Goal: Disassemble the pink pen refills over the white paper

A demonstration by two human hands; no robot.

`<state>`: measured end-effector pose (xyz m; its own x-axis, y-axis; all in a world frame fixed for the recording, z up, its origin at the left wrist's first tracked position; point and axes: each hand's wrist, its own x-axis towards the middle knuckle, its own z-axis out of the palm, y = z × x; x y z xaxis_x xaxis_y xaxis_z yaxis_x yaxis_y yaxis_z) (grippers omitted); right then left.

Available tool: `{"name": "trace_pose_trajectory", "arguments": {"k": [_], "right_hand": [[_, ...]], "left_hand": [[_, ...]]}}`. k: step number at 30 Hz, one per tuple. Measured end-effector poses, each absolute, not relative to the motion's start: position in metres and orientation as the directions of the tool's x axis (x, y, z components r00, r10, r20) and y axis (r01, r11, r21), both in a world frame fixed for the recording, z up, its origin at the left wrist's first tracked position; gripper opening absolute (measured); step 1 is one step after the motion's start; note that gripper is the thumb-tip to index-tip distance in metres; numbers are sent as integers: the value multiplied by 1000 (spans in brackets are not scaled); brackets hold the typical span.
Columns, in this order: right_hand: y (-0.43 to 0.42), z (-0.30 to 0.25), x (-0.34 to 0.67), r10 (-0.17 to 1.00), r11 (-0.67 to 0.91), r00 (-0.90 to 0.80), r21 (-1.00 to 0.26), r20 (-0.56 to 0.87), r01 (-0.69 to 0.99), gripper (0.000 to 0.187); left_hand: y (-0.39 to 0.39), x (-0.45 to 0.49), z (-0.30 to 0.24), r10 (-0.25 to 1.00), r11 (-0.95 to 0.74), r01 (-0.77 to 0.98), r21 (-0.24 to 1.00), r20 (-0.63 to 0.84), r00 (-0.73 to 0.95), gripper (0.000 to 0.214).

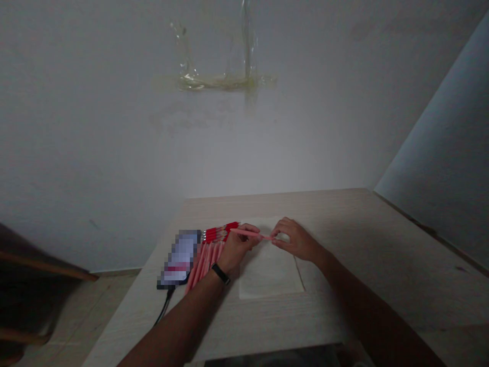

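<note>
Two hands are close together above a sheet of paper (pixel 269 270), the left hand (pixel 239 250) gripping a pink pen (pixel 248 233) and the right hand (pixel 296 240) pinching its far end in the fingertips. The pen lies level between them, held just clear of the paper, so for now the work is in both hands at once. Just beyond the left hand, a row of matching pens (pixel 206 262) with red ends lies side by side, next to a phone (pixel 179 257) with a black cable (pixel 165 306), all on the pale wooden surface (pixel 344 219).
</note>
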<state>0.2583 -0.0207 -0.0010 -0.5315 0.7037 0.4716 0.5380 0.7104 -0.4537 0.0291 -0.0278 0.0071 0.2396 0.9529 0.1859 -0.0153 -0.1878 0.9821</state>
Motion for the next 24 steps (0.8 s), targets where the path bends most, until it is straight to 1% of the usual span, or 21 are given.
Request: {"name": "trace_pose_trajectory", "arguments": {"k": [6, 12, 24], "right_hand": [[-18, -4, 260, 695, 719, -537, -445, 479, 534, 12], [-18, -1, 262, 686, 728, -549, -427, 478, 536, 12], [-21, 4, 265, 636, 768, -636, -437, 437, 467, 17]], "left_hand": [[-25, 27, 5, 958, -176, -1, 984, 172, 227, 31], [-25, 27, 6, 969, -185, -12, 983, 185, 162, 34], [-24, 26, 4, 973, -156, -17, 988, 157, 171, 39]]}}
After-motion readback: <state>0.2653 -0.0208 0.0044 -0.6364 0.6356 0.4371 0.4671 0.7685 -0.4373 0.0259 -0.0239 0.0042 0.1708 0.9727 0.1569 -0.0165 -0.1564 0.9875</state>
